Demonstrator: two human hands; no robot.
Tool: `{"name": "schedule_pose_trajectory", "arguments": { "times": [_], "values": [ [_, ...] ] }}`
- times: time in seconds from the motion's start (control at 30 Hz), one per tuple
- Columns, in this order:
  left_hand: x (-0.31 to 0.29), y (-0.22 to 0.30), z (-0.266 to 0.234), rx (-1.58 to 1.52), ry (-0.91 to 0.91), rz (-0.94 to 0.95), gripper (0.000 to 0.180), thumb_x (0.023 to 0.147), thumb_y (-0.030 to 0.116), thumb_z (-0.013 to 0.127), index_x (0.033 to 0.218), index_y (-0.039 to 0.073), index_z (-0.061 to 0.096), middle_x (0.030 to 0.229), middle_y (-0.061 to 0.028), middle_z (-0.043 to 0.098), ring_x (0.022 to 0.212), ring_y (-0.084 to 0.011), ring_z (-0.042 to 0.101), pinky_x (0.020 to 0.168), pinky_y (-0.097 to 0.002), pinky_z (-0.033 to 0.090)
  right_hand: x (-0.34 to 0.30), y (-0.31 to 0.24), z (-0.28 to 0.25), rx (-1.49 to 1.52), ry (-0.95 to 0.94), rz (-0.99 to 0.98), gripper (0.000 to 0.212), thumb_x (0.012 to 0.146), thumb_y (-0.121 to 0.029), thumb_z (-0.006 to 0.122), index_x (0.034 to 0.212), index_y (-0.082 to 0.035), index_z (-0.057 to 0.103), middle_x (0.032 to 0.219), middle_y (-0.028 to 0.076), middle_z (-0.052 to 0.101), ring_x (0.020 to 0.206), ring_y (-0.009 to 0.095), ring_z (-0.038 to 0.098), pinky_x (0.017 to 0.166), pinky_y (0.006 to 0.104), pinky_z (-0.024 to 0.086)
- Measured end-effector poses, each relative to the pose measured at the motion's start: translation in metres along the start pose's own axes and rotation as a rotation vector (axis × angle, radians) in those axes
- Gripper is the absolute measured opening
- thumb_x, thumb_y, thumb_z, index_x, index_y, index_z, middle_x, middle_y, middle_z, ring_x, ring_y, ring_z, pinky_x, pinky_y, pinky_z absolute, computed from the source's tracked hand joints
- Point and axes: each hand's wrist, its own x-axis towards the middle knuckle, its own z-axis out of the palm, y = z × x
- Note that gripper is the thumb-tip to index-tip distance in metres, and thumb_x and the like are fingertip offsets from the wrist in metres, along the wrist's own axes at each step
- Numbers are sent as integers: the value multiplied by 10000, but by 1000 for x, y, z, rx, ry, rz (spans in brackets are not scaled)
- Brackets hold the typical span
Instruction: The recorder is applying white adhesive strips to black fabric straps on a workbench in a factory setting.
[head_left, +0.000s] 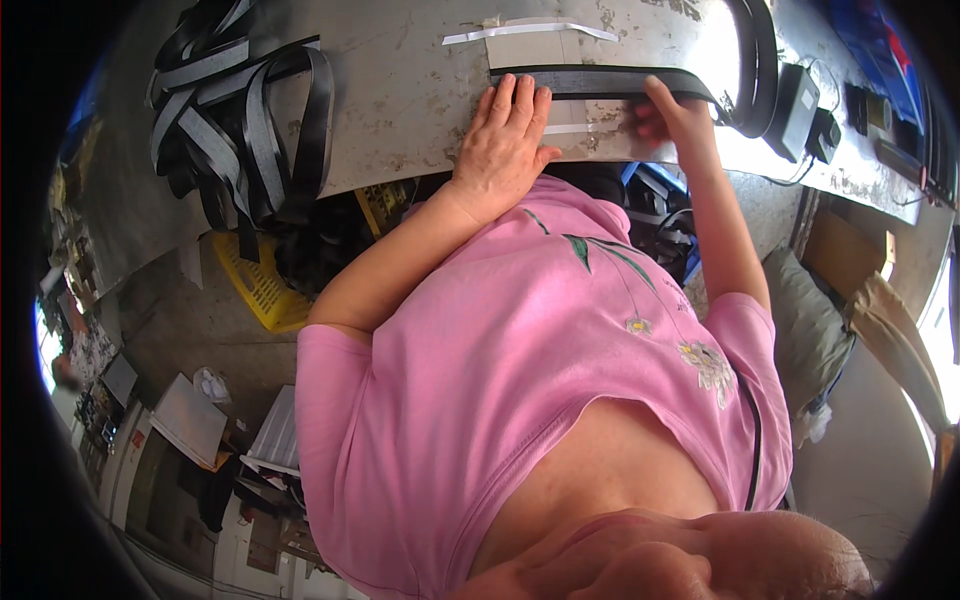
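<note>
A grey webbing strap with black edges (598, 82) lies across the metal table (400, 110) in front of me. My left hand (503, 145) rests flat on its left end, fingers stretched out and held close together. Farther right, my right hand (684, 115) has its thumb over the strap, with the other fingers curled at the near edge and blurred. Past that hand the strap bends, and a dark band loop (758, 70) stands beside it. White strips (530, 34) mark the table beyond the strap, and another white strip (572, 129) lies nearer me.
A tangled heap of similar straps (245, 125) hangs over the table's front edge at left. At right stand a black box (795, 112) with a cable and several blue items (880, 50). Below the table are a yellow basket (250, 285) and a blue crate (690, 262).
</note>
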Motion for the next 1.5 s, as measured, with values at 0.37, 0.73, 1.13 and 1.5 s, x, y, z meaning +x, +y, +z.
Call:
{"name": "schedule_pose_trajectory", "arguments": {
  "times": [0.37, 0.73, 1.13, 1.5],
  "values": [
    [3, 2, -1, -5, 41, -11, 652, 767, 309, 657, 1290, 5, 415, 1315, -194, 389, 1238, -347, 347, 1037, -454, 300, -13, -28, 37, -461, -339, -490, 202, 857, -222, 559, 911, -36, 619, 662, 68, 587, 590, 173, 576, 549, 286, 467],
    [1, 1, -3, -23, 38, 5, 616, 776, 301, 655, 1260, -13, 439, 1301, -202, 403, 1233, -350, 347, 1037, -448, 299, 32, -23, 52, -571, -153, -291, 274, 790, -267, 587, 848, -1, 611, 640, 105, 642, 508, 182, 637, 615, 295, 520],
    [29, -14, -1, -10, 116, -144, 338, 697, 207, 671, 968, 43, 553, 970, -127, 519, 931, -285, 491, 784, -412, 398, 37, -28, 47, -803, -170, -250, 316, 780, -329, 561, 703, -47, 681, 556, 106, 616, 543, 227, 628, 577, 365, 489],
    [39, -5, -16, -1077, 70, -501, 321, 671, 176, 733, 901, 34, 559, 754, -77, 604, 638, -185, 571, 550, -294, 444, 29, -24, 44, -631, -159, -260, 201, 825, -208, 587, 828, -9, 565, 574, 78, 572, 407, 150, 552, 390, 266, 437]
  ]
}}
